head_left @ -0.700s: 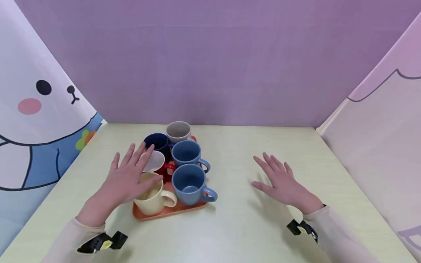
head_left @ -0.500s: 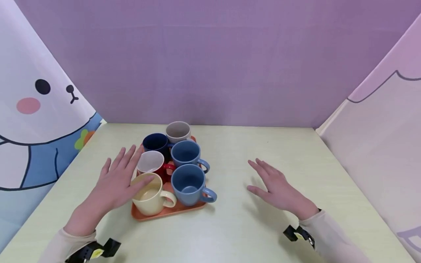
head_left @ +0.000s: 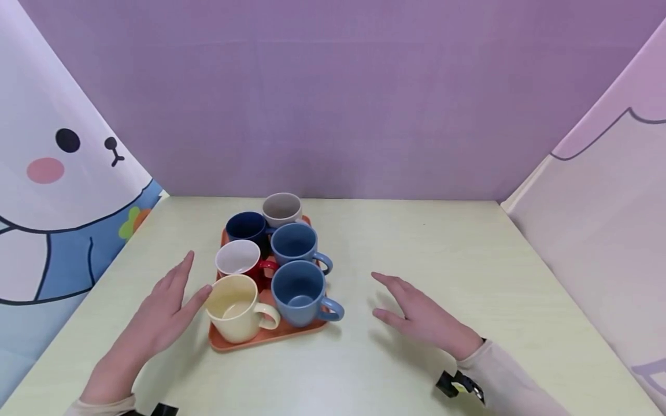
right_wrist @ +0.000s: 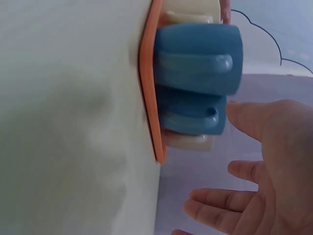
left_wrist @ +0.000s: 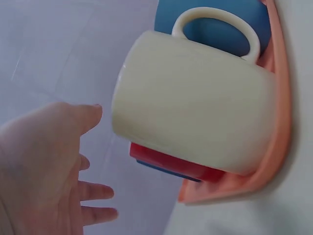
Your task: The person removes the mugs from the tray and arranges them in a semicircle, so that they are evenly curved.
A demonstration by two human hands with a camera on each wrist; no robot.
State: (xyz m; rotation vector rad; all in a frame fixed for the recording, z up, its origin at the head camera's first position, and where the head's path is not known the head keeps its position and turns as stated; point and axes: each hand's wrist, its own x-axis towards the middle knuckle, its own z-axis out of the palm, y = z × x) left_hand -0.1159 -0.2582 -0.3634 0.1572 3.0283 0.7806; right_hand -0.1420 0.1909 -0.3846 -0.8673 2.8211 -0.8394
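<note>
Several mugs stand upright in two rows on an orange tray [head_left: 260, 342]. My left hand [head_left: 158, 316] is just left of the cream mug [head_left: 240, 323] at the tray's near left corner, holding nothing; the left wrist view shows a gap between its thumb and that mug. To the right of the tray, my right hand [head_left: 424, 318] hovers above the table with fingers extended, apart from the near light blue mug [head_left: 299, 294]. Behind the cream mug come a red mug [head_left: 239, 258] with a white inside and a navy mug [head_left: 247, 226]. A second light blue mug [head_left: 294, 242] and a grey mug [head_left: 282, 209] complete the right row.
The pale table [head_left: 416, 231] extends right of the tray to a light patterned cloth [head_left: 598, 231]. A purple cloth wall [head_left: 333, 104] closes off the back. On the left hangs a cloth [head_left: 67, 190] with a cartoon animal.
My left hand has drawn back to the left and nearer to me, off from over the cream and red mugs. The right hand has moved left and nearer. The mugs stay put.
</note>
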